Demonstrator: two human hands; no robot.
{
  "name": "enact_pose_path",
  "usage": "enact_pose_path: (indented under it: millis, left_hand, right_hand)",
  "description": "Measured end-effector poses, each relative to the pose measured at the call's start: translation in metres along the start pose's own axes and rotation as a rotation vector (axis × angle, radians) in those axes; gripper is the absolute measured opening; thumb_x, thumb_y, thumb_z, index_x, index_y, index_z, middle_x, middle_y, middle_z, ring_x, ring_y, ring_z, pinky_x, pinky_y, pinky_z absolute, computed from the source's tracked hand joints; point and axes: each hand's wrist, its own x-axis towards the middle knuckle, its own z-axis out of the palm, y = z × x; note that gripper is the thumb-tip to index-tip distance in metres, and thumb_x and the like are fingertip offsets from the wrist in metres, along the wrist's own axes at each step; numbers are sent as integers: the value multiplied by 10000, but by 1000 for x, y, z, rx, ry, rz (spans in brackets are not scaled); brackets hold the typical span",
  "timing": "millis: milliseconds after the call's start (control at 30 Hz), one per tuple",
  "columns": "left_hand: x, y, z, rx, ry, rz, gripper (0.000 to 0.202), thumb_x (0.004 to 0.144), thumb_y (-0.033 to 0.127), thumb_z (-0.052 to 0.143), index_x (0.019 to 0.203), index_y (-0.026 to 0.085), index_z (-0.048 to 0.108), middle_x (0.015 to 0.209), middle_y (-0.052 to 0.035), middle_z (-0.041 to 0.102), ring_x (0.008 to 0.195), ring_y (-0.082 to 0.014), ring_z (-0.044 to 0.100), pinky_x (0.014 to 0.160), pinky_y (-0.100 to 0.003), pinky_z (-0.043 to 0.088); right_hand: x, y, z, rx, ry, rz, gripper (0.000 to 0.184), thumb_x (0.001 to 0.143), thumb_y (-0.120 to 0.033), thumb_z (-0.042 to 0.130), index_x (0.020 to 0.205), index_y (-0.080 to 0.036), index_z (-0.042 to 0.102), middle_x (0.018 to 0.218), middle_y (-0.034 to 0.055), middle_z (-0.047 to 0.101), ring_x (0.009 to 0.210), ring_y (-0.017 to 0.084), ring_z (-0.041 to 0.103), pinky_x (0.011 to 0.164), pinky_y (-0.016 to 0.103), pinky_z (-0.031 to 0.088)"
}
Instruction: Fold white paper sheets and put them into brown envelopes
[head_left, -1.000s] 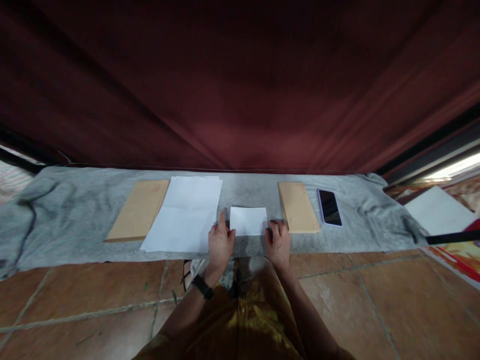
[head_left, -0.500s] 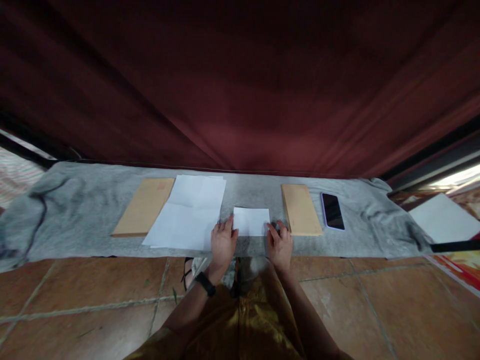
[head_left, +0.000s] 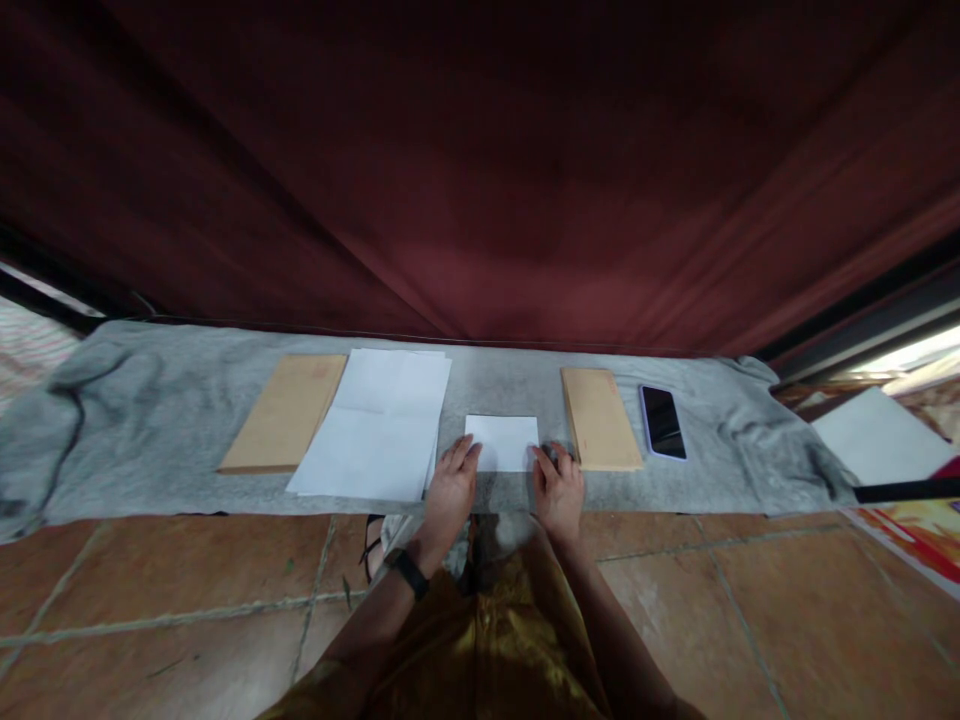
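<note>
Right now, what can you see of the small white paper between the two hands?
The small white paper is a blank rectangular sheet, lying flat on the grey cloth with a long side toward the person. The left hand lays its fingers on its near left corner; the right hand touches its right edge.

Our left hand [head_left: 452, 487] has turned: a second ago its forefinger pointed straight up along the left edge of the paper [head_left: 501, 442]; now we lay the fingers [head_left: 466, 460] slanting right, onto its lower left corner.
</note>
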Motion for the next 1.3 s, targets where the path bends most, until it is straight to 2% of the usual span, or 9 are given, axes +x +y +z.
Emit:
enact_pose_path:
  millis: [133,233,467,567,667,767,833,1100,1300]
  left_hand:
    - [-2,-3,5,-17,-14,37,471,978,92,404,1414,216,533,1504,-107,528,1442,-247,434,1167,-507,439]
    - [-3,-4,6,14,-21,64,451,994,112,394,1419,189,524,1517,-120,517,1471,-250,396,1185,-497,419]
    - [-3,-1,4,79,-58,71,480,960,72,403,1419,150,520,1532,-152,498,1481,-254,383,1202,-485,391]
    - [-3,0,4,97,-60,69,499,950,68,414,1426,174,516,1529,-137,507,1480,-244,386,1204,-486,386]
    - [-3,1,4,105,-63,62,507,936,62,427,1426,153,516,1532,-159,498,1483,-258,380,1200,-497,387]
    - [-2,1,2,105,-78,58,508,927,62,432,1424,124,516,1540,-179,481,1488,-270,369,1201,-495,380]
    - [-2,2,1,104,-88,61,499,935,74,424,1424,119,515,1546,-180,475,1493,-269,361,1206,-494,371]
    - [-30,11,-1,110,-130,105,553,935,68,370,1479,110,457,1559,-164,463,1494,-246,357,1230,-487,334]
    - [-42,8,-2,144,-130,102,473,1018,232,385,1460,94,485,1555,-171,466,1470,-266,402,1215,-487,361]
  right_hand:
    - [-1,0,1,-4,0,6,393,987,-228,462,1333,-289,638,1317,122,561,1080,268,529,910,423,447]
    - [-1,-1,0,-22,4,-1,391,995,-233,447,1335,-284,634,1312,122,568,1079,266,528,916,427,444]
    - [-1,-4,-4,-20,-9,14,384,1001,-217,450,1341,-260,623,1345,133,578,1119,271,547,940,453,458]
    - [-3,-16,-4,25,-12,-29,402,1016,-217,437,1393,-242,572,1441,132,545,1271,285,507,1019,495,439]
    - [-7,-38,-1,108,-93,-164,440,1027,-241,436,1460,-220,510,1520,110,506,1418,272,417,1131,507,378]
    - [-12,-58,1,146,-226,-256,472,1030,-252,435,1499,-216,472,1539,97,498,1449,258,407,1198,513,312]
    - [-16,-64,2,138,-265,-272,470,1034,-249,423,1500,-213,474,1536,95,503,1452,258,411,1220,532,270]
    - [-21,-59,0,136,-294,-304,515,1016,-229,440,1531,-213,428,1563,82,467,1469,256,390,1227,539,268]
    - [-23,-56,-1,130,-282,-305,504,1022,-234,442,1527,-227,434,1568,70,461,1465,250,398,1224,522,278]
